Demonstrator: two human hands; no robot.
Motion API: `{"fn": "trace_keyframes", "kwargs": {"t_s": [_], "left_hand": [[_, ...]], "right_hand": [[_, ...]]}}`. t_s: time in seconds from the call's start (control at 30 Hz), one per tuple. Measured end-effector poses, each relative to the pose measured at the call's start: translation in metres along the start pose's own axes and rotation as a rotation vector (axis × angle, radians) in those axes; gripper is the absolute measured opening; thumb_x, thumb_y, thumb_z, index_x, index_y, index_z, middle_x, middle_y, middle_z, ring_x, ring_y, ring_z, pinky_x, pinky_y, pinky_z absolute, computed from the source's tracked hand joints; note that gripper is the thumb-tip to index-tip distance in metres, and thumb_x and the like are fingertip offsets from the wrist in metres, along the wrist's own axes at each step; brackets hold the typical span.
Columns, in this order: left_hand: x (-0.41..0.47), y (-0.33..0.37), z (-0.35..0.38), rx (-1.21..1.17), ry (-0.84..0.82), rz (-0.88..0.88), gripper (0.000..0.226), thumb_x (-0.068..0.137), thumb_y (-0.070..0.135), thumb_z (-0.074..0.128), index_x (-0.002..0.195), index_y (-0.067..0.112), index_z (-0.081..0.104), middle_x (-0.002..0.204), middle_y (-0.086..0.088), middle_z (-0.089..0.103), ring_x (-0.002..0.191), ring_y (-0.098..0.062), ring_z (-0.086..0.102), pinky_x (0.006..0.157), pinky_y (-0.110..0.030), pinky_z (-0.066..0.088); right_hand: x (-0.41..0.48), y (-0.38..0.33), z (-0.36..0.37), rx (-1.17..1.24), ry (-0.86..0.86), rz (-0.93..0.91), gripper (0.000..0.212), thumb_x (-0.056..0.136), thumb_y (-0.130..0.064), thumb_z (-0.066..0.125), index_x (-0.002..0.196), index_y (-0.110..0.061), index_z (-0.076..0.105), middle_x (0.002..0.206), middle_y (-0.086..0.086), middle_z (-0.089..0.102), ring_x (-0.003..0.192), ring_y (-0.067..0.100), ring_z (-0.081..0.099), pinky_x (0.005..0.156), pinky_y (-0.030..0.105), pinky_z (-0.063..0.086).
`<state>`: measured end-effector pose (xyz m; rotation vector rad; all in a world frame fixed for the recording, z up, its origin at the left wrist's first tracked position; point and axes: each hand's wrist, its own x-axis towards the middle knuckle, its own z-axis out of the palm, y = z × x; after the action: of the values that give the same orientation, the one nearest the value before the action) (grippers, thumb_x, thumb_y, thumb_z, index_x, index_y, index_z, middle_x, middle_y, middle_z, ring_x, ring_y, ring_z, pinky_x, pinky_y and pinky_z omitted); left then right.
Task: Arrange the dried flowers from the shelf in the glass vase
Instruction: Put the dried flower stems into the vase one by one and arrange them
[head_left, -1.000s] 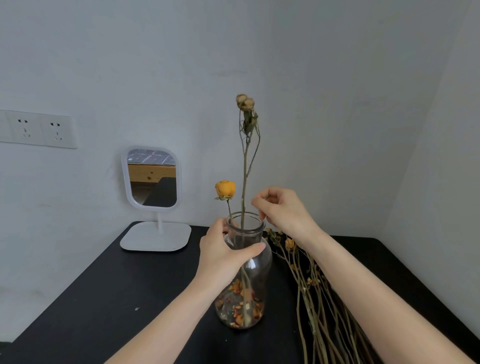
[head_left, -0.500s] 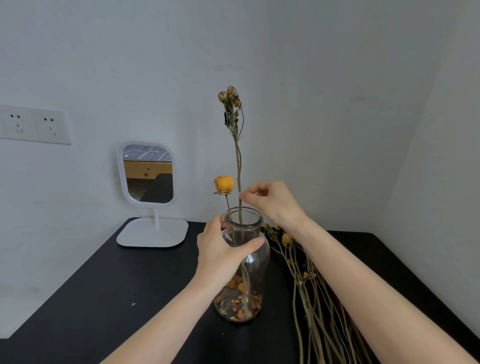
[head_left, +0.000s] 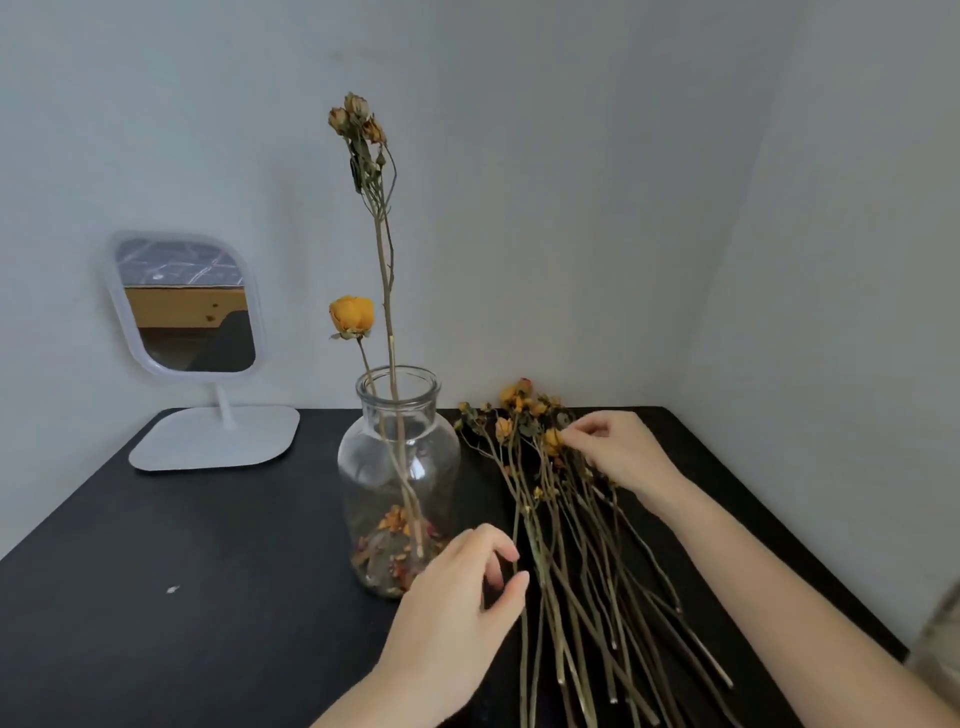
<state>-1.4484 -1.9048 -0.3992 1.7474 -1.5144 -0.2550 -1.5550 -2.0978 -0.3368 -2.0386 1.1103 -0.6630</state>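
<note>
Your left hand (head_left: 457, 597) hovered with loosely curled, empty fingers beside the glass vase (head_left: 397, 483), while your right hand (head_left: 618, 452) pinched a bloom in the dried flowers (head_left: 566, 525) lying on the black table (head_left: 182, 597).

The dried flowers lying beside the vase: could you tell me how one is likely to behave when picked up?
Each stem in the dried flowers looks thin and woody, so probably light and fairly stiff. The shrivelled heads by the right hand seem brittle; petals may shed, like the bits inside the glass vase.
</note>
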Motion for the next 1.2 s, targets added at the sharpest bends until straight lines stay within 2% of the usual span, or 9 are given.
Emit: {"fn": "trace_keyframes", "kwargs": {"t_s": [0.17, 0.27, 0.4, 0.57, 0.63, 0.73, 0.9, 1.03, 1.2], "left_hand": [[0.047, -0.001, 0.040, 0.108, -0.096, -0.357, 0.021, 0.098, 0.033, 0.036, 0.113, 0.018, 0.038, 0.082, 0.005, 0.055, 0.072, -0.016, 0.058, 0.063, -0.033, 0.047], [0.066, -0.004, 0.050, 0.209, -0.085, -0.466, 0.024, 0.098, 0.032, 0.034, 0.110, 0.014, 0.045, 0.092, 0.001, 0.056, 0.080, -0.020, 0.057, 0.064, -0.030, 0.042], [0.076, -0.009, 0.058, 0.250, -0.104, -0.523, 0.027, 0.097, 0.034, 0.038, 0.096, 0.015, 0.056, 0.090, 0.000, 0.059, 0.086, -0.024, 0.060, 0.068, -0.031, 0.043], [0.078, -0.010, 0.058, 0.138, -0.049, -0.544, 0.024, 0.097, 0.032, 0.037, 0.091, 0.014, 0.050, 0.092, -0.004, 0.060, 0.084, -0.023, 0.059, 0.066, -0.032, 0.044], [0.078, -0.009, 0.055, 0.116, -0.012, -0.530, 0.021, 0.098, 0.031, 0.037, 0.086, 0.016, 0.045, 0.086, -0.003, 0.057, 0.074, -0.020, 0.056, 0.061, -0.030, 0.041], [0.075, -0.007, 0.048, 0.089, 0.026, -0.490, 0.024, 0.098, 0.029, 0.037, 0.077, 0.019, 0.038, 0.077, 0.000, 0.053, 0.061, -0.015, 0.046, 0.057, -0.029, 0.038], [0.066, 0.001, 0.034, 0.065, 0.052, -0.408, 0.029, 0.098, 0.029, 0.038, 0.070, 0.023, 0.033, 0.066, 0.004, 0.048, 0.052, -0.009, 0.040, 0.052, -0.025, 0.035], [0.058, 0.007, 0.017, 0.106, 0.075, -0.307, 0.029, 0.097, 0.032, 0.039, 0.069, 0.027, 0.031, 0.060, 0.006, 0.044, 0.047, -0.007, 0.038, 0.047, -0.021, 0.030], [0.052, 0.007, 0.001, 0.073, 0.135, -0.236, 0.026, 0.097, 0.031, 0.040, 0.072, 0.025, 0.040, 0.056, 0.005, 0.045, 0.045, -0.007, 0.037, 0.048, -0.022, 0.033]], "right_hand": [[-0.004, 0.033, 0.014, -0.204, -0.117, 0.057, 0.018, 0.088, -0.028, 0.060, 0.100, -0.016, 0.067, 0.075, -0.009, 0.062, 0.071, 0.004, 0.058, 0.063, 0.017, 0.045], [-0.004, 0.042, 0.024, -0.252, -0.143, 0.062, 0.020, 0.089, -0.032, 0.059, 0.100, -0.016, 0.066, 0.071, -0.008, 0.059, 0.076, 0.009, 0.057, 0.082, 0.031, 0.051], [-0.003, 0.042, 0.034, -0.263, -0.151, 0.026, 0.020, 0.087, -0.038, 0.059, 0.089, -0.018, 0.064, 0.064, -0.008, 0.056, 0.061, 0.006, 0.055, 0.074, 0.030, 0.051], [-0.003, 0.030, 0.045, -0.360, -0.212, 0.047, 0.025, 0.084, -0.043, 0.061, 0.076, -0.019, 0.063, 0.074, -0.004, 0.061, 0.073, 0.014, 0.061, 0.069, 0.031, 0.050], [-0.001, 0.027, 0.048, -0.395, -0.225, 0.074, 0.029, 0.085, -0.043, 0.061, 0.079, -0.014, 0.066, 0.070, -0.001, 0.059, 0.068, 0.015, 0.058, 0.066, 0.031, 0.049], [0.001, 0.024, 0.051, -0.401, -0.242, 0.130, 0.033, 0.085, -0.039, 0.060, 0.061, -0.017, 0.056, 0.055, -0.003, 0.048, 0.054, 0.014, 0.049, 0.060, 0.031, 0.044], [0.005, 0.017, 0.053, -0.285, -0.269, 0.223, 0.024, 0.086, -0.030, 0.063, 0.073, -0.010, 0.059, 0.061, 0.000, 0.051, 0.065, 0.016, 0.056, 0.080, 0.031, 0.052], [0.002, 0.012, 0.046, -0.229, -0.270, 0.259, 0.030, 0.087, -0.022, 0.059, 0.059, -0.012, 0.052, 0.048, -0.004, 0.045, 0.037, 0.006, 0.041, 0.047, 0.018, 0.039], [-0.001, 0.002, 0.031, -0.110, -0.263, 0.244, 0.037, 0.087, -0.019, 0.055, 0.052, -0.017, 0.047, 0.046, -0.004, 0.038, 0.037, 0.009, 0.032, 0.043, 0.018, 0.031]]}}
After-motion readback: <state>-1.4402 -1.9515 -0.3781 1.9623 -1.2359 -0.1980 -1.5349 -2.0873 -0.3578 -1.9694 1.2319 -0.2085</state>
